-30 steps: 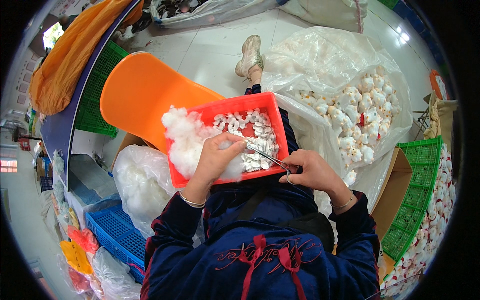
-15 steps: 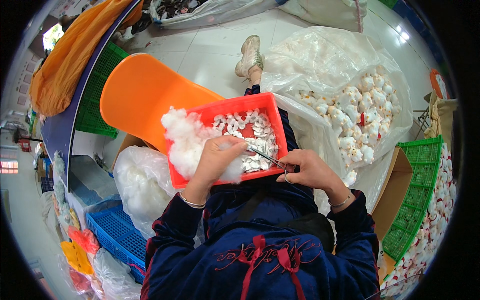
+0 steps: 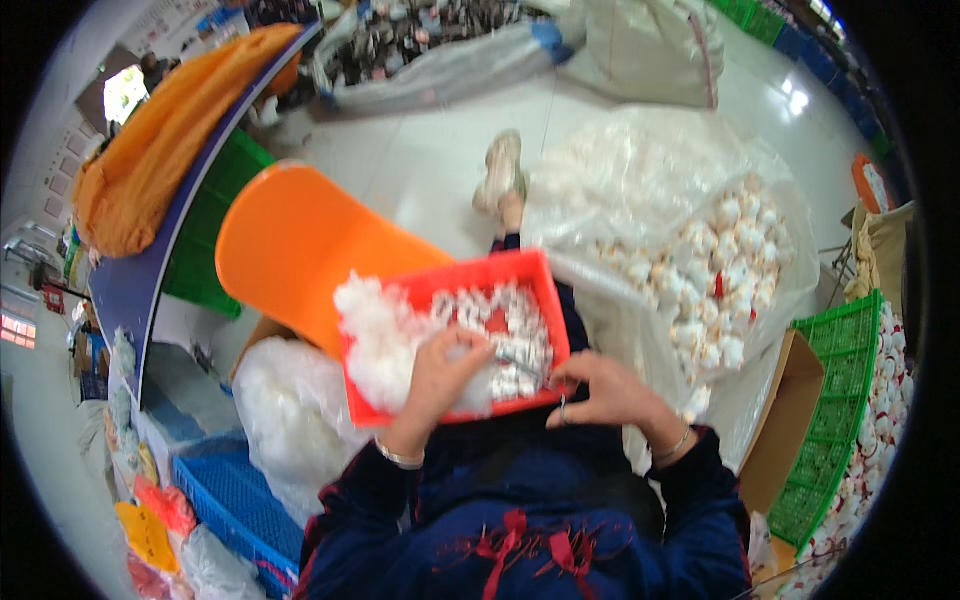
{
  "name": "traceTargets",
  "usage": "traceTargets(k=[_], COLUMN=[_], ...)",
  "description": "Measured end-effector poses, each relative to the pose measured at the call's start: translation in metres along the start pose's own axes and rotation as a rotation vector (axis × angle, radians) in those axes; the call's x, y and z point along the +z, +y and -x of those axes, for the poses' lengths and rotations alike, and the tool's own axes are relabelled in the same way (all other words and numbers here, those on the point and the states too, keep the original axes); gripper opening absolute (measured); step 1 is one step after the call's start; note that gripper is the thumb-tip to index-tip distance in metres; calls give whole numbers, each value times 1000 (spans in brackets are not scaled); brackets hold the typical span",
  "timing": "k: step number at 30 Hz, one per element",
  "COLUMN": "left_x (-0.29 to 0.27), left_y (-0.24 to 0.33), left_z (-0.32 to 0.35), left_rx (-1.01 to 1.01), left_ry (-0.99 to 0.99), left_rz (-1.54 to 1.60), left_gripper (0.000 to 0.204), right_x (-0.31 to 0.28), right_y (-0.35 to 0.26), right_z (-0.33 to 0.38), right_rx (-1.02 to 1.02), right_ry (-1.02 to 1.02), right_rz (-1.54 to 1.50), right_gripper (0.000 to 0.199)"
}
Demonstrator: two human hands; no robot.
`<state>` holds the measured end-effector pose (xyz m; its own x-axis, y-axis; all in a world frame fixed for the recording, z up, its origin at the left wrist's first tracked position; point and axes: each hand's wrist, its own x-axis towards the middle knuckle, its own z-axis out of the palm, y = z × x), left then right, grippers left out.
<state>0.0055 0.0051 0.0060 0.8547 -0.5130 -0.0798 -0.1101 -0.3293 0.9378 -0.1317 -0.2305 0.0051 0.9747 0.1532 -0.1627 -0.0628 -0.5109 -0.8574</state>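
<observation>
Over the red tray [image 3: 556, 325] on my lap, my left hand [image 3: 438, 382] is closed in a pinch at the tip of a pair of metal forceps; whatever lies between its fingers is hidden. My right hand [image 3: 615, 398] grips the ringed handles of the forceps [image 3: 526, 364], whose slim jaws point left toward my left fingertips. Fluffy white stuffing [image 3: 378, 335] fills the tray's left side, beneath and beside my left hand. Small white curved pieces [image 3: 520, 318] lie heaped in its right half. Motion blurs the picture somewhat.
An orange chair [image 3: 290, 235] stands beyond the tray at left. To the right, a clear plastic bag [image 3: 610, 160] holds many small white stuffed figures [image 3: 735, 260]. A bag of stuffing [image 3: 285, 400], a blue crate [image 3: 235, 500], a cardboard box [image 3: 785, 415] and a green crate [image 3: 840, 390] surround me.
The whole view has tilted, so the tray and both hands appear lower. My hands keep the same hold, with the forceps' tip still at my left fingers.
</observation>
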Motion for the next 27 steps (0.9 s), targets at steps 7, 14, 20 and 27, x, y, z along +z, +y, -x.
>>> traceTargets(k=[7, 14, 20, 27], left_x=[16, 6, -7, -16], left_y=[-1, -12, 9, 0], left_z=[11, 12, 6, -4], left_rx=[313, 229, -116, -202], left_ry=[189, 21, -578, -676], left_rz=[-95, -151, 368, 271], left_gripper=[13, 16, 20, 9], right_x=[4, 7, -5, -8], right_y=[-9, 6, 1, -1], right_z=[-8, -1, 10, 10], right_rx=[63, 100, 117, 131], right_ry=[-46, -99, -230, -316], right_rz=[-149, -178, -387, -378], right_gripper=[55, 41, 29, 28])
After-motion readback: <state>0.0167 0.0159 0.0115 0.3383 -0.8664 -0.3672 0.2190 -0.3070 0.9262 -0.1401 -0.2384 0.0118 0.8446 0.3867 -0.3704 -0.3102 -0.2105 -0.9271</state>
